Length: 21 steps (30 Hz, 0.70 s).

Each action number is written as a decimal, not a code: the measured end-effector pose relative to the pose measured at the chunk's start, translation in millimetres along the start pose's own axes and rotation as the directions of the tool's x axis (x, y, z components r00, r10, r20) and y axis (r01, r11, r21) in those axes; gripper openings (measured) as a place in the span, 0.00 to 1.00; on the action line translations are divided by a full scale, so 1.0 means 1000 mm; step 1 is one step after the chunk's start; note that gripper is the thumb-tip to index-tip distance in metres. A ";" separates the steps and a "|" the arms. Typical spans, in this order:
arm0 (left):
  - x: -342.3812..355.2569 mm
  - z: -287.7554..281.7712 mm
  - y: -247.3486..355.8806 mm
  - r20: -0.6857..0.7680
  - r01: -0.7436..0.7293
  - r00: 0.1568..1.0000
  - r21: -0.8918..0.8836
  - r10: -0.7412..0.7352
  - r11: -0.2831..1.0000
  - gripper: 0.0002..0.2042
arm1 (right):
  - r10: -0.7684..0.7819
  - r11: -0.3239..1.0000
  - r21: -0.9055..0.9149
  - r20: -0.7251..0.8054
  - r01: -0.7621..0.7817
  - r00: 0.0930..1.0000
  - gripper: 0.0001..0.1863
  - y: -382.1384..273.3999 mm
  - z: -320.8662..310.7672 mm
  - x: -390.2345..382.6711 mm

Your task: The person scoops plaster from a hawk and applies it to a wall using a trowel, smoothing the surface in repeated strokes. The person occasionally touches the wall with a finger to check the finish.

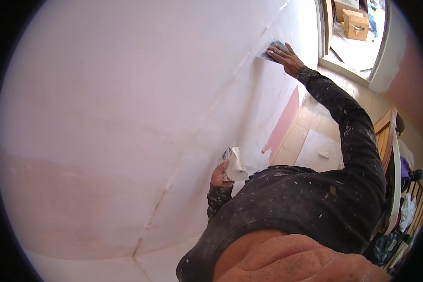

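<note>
My right hand (pixel 286 58), at the end of a paint-spattered dark sleeve, presses a wide metal putty knife (pixel 273 47) against the white and pale pink wall (pixel 103 84), beside a thin cracked line near the upper right of the wall. Lower down, my left hand (pixel 218 174) grips a putty board or blade (pixel 234 164) carrying white filler, held close to the wall. A second stretch of that line (pixel 160 202) runs down the lower part of the wall.
A doorway (pixel 380 51) at the upper right shows a cardboard box (pixel 356 26). A white sheet (pixel 317 145) with a small object lies on the tiled floor (pixel 296 136). Along the right stand wooden slatted furniture (pixel 383 127) and piled bags and clothes (pixel 406 211).
</note>
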<state>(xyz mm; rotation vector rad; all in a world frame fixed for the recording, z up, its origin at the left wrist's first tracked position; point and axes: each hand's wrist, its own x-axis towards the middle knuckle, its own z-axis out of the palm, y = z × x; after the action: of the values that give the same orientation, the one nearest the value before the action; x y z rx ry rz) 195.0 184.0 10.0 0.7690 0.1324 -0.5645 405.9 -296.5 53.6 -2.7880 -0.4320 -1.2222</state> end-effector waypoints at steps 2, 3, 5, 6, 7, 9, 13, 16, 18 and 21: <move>-0.001 0.002 -0.002 -0.038 -0.008 0.999 0.037 0.009 0.999 0.19 | -0.024 0.999 0.031 -0.108 0.027 0.994 0.37 -0.021 -0.014 0.026; 0.000 0.004 -0.002 -0.052 -0.010 0.999 0.056 0.013 0.998 0.18 | -0.033 0.998 0.041 -0.164 0.040 0.986 0.37 -0.030 -0.022 0.040; 0.003 0.012 -0.003 -0.046 -0.006 0.999 0.027 0.007 1.000 0.18 | -0.029 0.990 0.131 -0.181 0.053 0.983 0.35 -0.040 -0.019 0.045; -0.001 0.012 -0.002 -0.056 -0.009 0.998 0.017 0.010 1.000 0.18 | -0.059 0.993 0.091 -0.146 0.072 0.988 0.35 -0.039 -0.018 0.039; -0.001 0.010 -0.002 -0.043 -0.011 0.999 -0.006 0.011 1.000 0.18 | -0.096 0.994 0.040 -0.111 0.101 0.989 0.34 -0.028 -0.018 0.031; -0.002 0.006 -0.003 -0.016 -0.011 1.000 -0.048 0.010 0.999 0.19 | -0.123 0.992 -0.008 -0.042 0.123 0.991 0.34 -0.013 -0.019 0.016; 0.001 -0.006 -0.008 -0.022 -0.007 1.000 -0.035 0.006 0.999 0.19 | -0.074 0.997 -0.037 -0.156 0.069 0.985 0.34 -0.011 -0.008 0.014; 0.004 -0.014 -0.008 0.000 -0.009 1.000 -0.025 0.009 1.000 0.19 | -0.059 0.998 0.002 -0.231 0.062 0.971 0.37 -0.015 -0.003 0.036; 0.004 -0.003 -0.008 -0.051 -0.028 0.998 -0.004 0.028 1.000 0.19 | -0.100 0.994 -0.072 -0.196 0.087 0.975 0.39 -0.008 0.004 0.046; 0.004 -0.014 -0.008 -0.010 -0.001 1.000 0.018 0.001 1.000 0.18 | -0.073 0.991 0.097 -0.172 0.090 0.982 0.38 -0.003 0.027 0.020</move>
<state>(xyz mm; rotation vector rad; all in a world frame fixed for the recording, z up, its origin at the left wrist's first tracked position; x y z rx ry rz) 195.9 187.0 -6.0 0.7892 0.1365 -0.5613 437.4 -284.2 49.3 -2.5781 -0.5835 -1.3956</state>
